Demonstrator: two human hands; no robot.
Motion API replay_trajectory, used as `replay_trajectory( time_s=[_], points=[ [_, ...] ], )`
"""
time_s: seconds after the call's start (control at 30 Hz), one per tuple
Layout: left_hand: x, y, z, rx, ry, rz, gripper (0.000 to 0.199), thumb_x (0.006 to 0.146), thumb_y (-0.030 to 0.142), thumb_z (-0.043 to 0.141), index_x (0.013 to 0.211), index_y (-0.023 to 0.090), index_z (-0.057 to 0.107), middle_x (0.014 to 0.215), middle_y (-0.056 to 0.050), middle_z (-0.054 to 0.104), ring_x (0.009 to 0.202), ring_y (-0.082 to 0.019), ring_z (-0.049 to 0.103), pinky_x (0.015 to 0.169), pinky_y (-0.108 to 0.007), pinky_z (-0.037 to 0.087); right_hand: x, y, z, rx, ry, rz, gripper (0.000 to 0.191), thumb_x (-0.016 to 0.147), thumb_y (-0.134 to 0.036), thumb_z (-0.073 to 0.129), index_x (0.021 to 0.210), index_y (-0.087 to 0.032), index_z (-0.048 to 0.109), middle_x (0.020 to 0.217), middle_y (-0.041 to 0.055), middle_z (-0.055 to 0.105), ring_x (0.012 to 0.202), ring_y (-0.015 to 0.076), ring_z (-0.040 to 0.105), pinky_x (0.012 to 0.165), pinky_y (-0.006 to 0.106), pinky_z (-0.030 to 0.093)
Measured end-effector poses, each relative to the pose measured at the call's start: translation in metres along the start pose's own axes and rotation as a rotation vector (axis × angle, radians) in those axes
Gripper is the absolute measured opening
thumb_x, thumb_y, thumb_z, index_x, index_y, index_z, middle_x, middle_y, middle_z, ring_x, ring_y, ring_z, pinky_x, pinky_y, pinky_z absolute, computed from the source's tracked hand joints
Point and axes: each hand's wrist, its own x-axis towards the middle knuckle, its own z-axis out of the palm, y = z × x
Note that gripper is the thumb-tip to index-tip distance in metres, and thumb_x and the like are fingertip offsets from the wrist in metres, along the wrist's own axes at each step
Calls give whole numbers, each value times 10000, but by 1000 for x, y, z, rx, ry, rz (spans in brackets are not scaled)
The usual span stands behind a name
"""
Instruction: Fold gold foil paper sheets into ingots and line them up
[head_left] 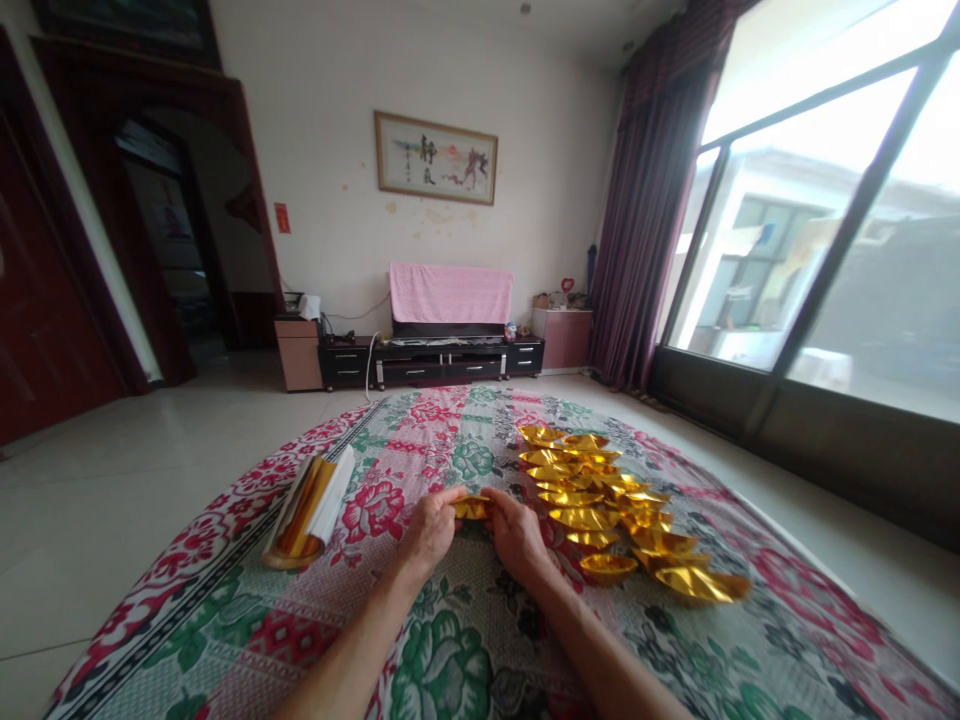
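Observation:
Between my two hands is a small gold foil paper ingot [473, 508], held level just above the flowered cloth. My left hand [433, 528] pinches its left tip, and my right hand [519, 532] pinches the right tip with the thumb on top. To the right, several finished gold paper ingots [585, 519] stand in rough rows, shiny and boat-shaped. On the left lies a stack of gold foil sheets [306, 520], curled up with white paper around it. Both palms face inward, so some fingertips are hidden.
A patterned red, green and grey cloth [450, 660] covers the round surface in front of me. Farther off stand a low black cabinet [450, 370] and a pink-draped television [450, 293]. A large window [780, 230] with a purple curtain [637, 220] is on the right.

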Motion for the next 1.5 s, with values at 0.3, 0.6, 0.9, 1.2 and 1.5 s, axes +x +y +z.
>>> replay_trajectory(
  time_s=[0.3, 0.6, 0.9, 1.2, 1.5],
  points=[
    [0, 1, 0, -1, -1, 10, 480, 675, 99, 389, 1079, 125, 648, 1116, -84, 651, 981, -194, 608, 769, -270, 512, 0, 1, 0, 41, -11, 17, 404, 769, -202, 361, 1041, -138, 653, 827, 68, 697, 675, 162, 643, 634, 254, 525],
    [4, -3, 1, 45, 12, 37, 469, 691, 82, 376, 1069, 119, 651, 1099, -72, 659, 968, -175, 615, 755, -238, 519, 0, 1, 0, 29, -22, 1, 405, 772, -184, 360, 1051, -126, 647, 860, 76, 696, 697, 162, 643, 650, 251, 520],
    [1, 3, 1, 31, -5, 7, 475, 697, 63, 371, 1087, 112, 640, 1117, -73, 651, 965, -173, 619, 741, -237, 530, 2, 6, 2, 47, -31, 25, 402, 766, -188, 378, 1057, -137, 650, 848, 72, 691, 702, 162, 640, 647, 243, 514],
    [4, 1, 1, 21, 3, -11, 412, 729, 84, 409, 1055, 119, 659, 1072, -69, 672, 899, -171, 640, 685, -231, 539, 3, 4, -1, 22, -41, 48, 418, 777, -219, 344, 1044, -132, 653, 825, 71, 686, 644, 155, 627, 617, 244, 506],
    [8, -6, -1, 16, 4, -2, 404, 710, 52, 432, 1021, 130, 679, 1027, -78, 688, 854, -168, 654, 653, -215, 535, 4, 5, -1, 3, -45, 40, 401, 776, -221, 356, 1019, -143, 665, 761, 68, 683, 652, 167, 633, 631, 263, 508]
  ],
)
